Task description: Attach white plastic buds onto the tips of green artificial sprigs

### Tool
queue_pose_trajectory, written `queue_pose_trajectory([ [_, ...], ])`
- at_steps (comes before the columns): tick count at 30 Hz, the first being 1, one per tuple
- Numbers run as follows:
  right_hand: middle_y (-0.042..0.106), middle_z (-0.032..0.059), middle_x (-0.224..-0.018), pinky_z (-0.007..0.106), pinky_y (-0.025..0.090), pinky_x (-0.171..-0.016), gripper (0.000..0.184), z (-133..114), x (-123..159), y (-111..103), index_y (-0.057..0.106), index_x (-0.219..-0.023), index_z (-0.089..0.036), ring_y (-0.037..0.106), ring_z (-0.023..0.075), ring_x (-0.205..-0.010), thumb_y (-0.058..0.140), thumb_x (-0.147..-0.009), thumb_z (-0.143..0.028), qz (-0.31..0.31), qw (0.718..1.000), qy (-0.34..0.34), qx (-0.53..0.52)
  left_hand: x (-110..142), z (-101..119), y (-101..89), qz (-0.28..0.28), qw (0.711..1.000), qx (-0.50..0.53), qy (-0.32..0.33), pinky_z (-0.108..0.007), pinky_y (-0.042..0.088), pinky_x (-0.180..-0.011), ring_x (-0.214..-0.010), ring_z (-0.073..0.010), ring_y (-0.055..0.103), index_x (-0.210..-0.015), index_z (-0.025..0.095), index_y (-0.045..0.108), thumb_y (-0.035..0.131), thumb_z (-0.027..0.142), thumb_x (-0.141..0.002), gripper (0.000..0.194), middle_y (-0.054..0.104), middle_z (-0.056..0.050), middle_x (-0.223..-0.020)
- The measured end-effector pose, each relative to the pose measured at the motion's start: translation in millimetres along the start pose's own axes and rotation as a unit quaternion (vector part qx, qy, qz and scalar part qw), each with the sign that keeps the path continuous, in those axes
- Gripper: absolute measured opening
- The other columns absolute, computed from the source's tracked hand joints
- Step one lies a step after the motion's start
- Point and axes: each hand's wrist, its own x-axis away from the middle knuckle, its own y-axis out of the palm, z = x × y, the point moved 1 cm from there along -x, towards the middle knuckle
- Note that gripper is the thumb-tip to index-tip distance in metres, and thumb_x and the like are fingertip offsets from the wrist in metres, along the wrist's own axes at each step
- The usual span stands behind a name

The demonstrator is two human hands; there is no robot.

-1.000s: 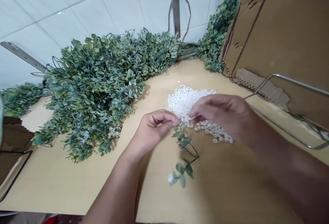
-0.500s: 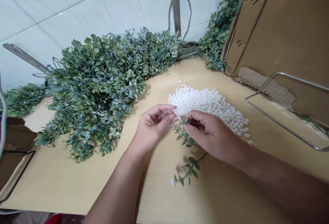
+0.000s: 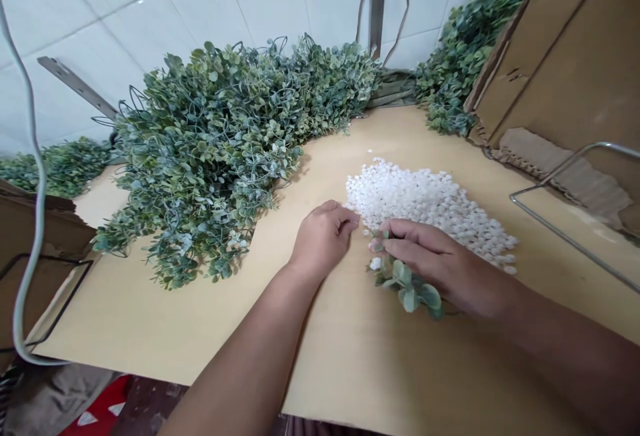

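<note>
My right hand (image 3: 435, 256) pinches an artificial leaf sprig (image 3: 409, 289) near its tip, between thumb and forefinger. Green leaves hang below those fingers, and a small white piece shows at one end of the sprig. At the near-left edge of a heap of small white plastic pieces (image 3: 415, 193), my left hand (image 3: 323, 233) has its thumb and forefinger pressed together. Whatever lies between them is too small to make out. The two hands are slightly apart, both just above the table.
A large pile of artificial greenery (image 3: 215, 149) covers the left and back of the table (image 3: 165, 329). More greenery leans by a cardboard box (image 3: 565, 56) at right, with a metal wire frame (image 3: 565, 223) before it. A pale cable (image 3: 37, 176) hangs at far left.
My left hand has turned over, its fingers closing at the heap's edge. The sprig has swung round under my right hand, so its leaves sit nearer. The view has shifted left.
</note>
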Motion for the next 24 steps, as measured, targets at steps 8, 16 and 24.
queue_pose_trajectory([
  [8,0.043,-0.0036,-0.055,0.019,0.030,-0.040,0.024,14.9,-6.3,4.2,0.043,-0.064,-0.019,0.037,0.0075,-0.046,0.051,-0.080,-0.036,0.010,0.999,-0.033,0.025,-1.1,8.4,1.0,0.007,0.912,0.375,-0.166,-0.023,0.045,-0.059,-0.058,-0.0097,0.056,-0.074,0.014,0.068,0.067,0.019,-0.068,0.008,0.067,-0.001,-0.067],
  [16,0.041,-0.0035,-0.057,0.023,0.034,-0.048,0.021,12.6,-6.6,2.7,0.048,-0.065,-0.018,0.038,0.0093,-0.052,0.049,-0.080,-0.033,0.065,0.992,-0.087,0.070,5.7,22.0,-8.3,-0.038,0.849,0.493,-0.186,-0.026,0.049,-0.071,-0.065,-0.0117,0.061,-0.077,0.016,0.074,0.075,0.022,-0.062,0.016,0.071,-0.002,-0.071],
  [24,0.046,-0.0024,-0.058,0.022,0.035,-0.047,0.016,12.6,-4.1,4.8,0.054,-0.069,-0.017,0.041,0.0098,-0.053,0.051,-0.080,-0.028,0.087,0.990,-0.107,0.044,2.3,18.9,-13.2,-0.060,0.837,0.521,-0.158,-0.025,0.050,-0.061,-0.055,-0.0103,0.060,-0.068,0.015,0.071,0.083,0.028,-0.052,0.023,0.068,0.000,-0.060],
])
